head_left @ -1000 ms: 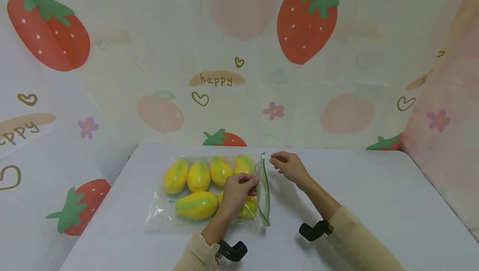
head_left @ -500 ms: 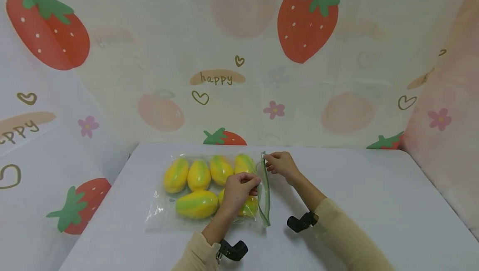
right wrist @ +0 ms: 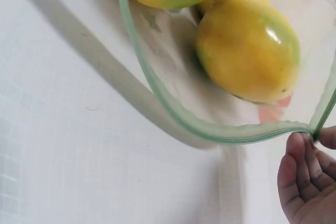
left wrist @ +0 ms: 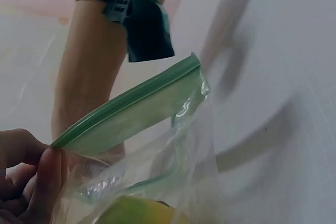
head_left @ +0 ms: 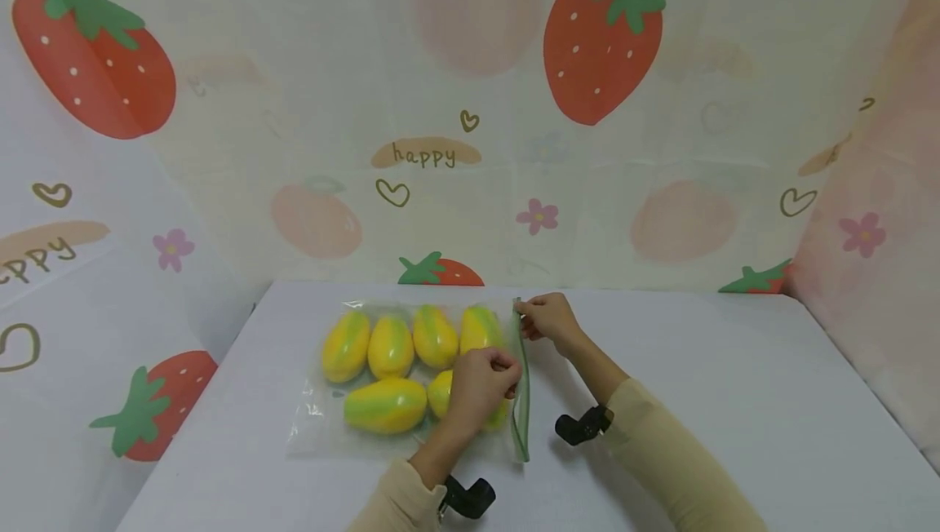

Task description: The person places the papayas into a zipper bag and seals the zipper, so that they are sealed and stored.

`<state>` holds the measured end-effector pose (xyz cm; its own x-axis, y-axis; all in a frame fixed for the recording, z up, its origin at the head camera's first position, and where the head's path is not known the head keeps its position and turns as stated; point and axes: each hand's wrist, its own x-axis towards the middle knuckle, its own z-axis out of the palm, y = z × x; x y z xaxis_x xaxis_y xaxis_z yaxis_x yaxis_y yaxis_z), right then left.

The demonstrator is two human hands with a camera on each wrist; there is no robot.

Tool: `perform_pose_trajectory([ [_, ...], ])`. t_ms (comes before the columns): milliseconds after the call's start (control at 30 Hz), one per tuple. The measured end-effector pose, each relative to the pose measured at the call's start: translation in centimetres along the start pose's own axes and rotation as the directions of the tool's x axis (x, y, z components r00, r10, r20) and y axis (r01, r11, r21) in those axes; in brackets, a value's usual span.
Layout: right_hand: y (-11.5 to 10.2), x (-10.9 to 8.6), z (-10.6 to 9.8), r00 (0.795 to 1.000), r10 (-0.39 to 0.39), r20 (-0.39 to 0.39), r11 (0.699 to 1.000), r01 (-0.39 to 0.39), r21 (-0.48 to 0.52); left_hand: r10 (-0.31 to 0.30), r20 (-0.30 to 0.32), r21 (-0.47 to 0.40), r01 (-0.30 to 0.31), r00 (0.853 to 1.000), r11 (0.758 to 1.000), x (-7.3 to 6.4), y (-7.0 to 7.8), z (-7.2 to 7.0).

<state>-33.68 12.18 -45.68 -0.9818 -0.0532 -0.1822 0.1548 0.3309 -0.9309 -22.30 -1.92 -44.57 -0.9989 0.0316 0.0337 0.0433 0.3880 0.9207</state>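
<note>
A clear zip-top bag (head_left: 312, 430) lies flat on the table with several yellow-green fruits (head_left: 391, 347), papaya-like in shape, inside it. Its green zip strip (head_left: 523, 410) runs along the right end. My left hand (head_left: 481, 385) reaches over the bag and pinches the strip's upper layer; the left wrist view has the green edge (left wrist: 126, 100) between finger and thumb, raised. At the far corner my right hand (head_left: 551, 321) pinches the strip's end between thumb and fingers. The right wrist view looks into the gaping mouth, with a fruit (right wrist: 249, 48) just behind it.
The white-covered table (head_left: 698, 385) extends to the right of the bag. A strawberry-printed curtain (head_left: 470, 214) stands behind the table and along both sides. A black camera (head_left: 583, 426) sits on the right wrist, another (head_left: 470, 499) on the left wrist.
My right hand has come left onto the bag's far corner and now pinches it. My left hand has shifted slightly right and nearer the body, and the bag's zip strip looks straighter from the head.
</note>
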Motion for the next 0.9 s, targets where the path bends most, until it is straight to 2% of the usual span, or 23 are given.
perform_pose_trajectory([
  [100,0.0,0.2,0.0,1.0,-0.007,-0.016,1.0,0.007,-0.005,0.019,0.004,0.15,-0.02,1.0,0.988,-0.4,0.3,0.5],
  [167,0.1,0.4,0.0,1.0,-0.014,-0.025,1.0,0.013,-0.014,0.042,0.009,0.257,-0.043,0.999,0.965,-0.5,0.5,0.7],
  [233,0.1,0.5,0.0,1.0,-0.013,-0.028,1.0,0.012,-0.02,0.088,0.023,0.371,-0.09,0.996,0.924,-0.7,0.8,1.0],
  [367,0.1,0.6,0.1,1.0,-0.003,-0.019,1.0,0.003,-0.022,0.159,0.064,0.544,-0.169,0.985,0.822,-1.0,1.1,1.6],
  [500,0.2,0.7,0.1,1.0,0.022,-0.007,1.0,-0.022,0.018,0.204,0.118,0.634,-0.231,0.972,0.738,-1.3,1.3,2.0],
  [567,0.2,0.8,0.1,0.999,0.04,-0.004,0.998,-0.04,0.039,0.217,0.143,0.661,-0.256,0.966,0.705,-1.4,1.4,2.0],
  [633,0.3,0.9,0.2,0.998,0.055,-0.002,0.997,-0.055,0.052,0.229,0.161,0.671,-0.277,0.96,0.688,-1.5,1.3,2.1],
  [667,0.3,1.0,0.2,0.998,0.06,-0.002,0.997,-0.06,0.056,0.224,0.17,0.663,-0.279,0.96,0.694,-1.5,1.4,2.1],
  [900,0.6,1.3,0.2,0.996,0.083,0.009,0.99,-0.084,0.111,0.149,0.218,0.556,-0.248,0.965,0.793,-0.4,2.1,1.0],
])
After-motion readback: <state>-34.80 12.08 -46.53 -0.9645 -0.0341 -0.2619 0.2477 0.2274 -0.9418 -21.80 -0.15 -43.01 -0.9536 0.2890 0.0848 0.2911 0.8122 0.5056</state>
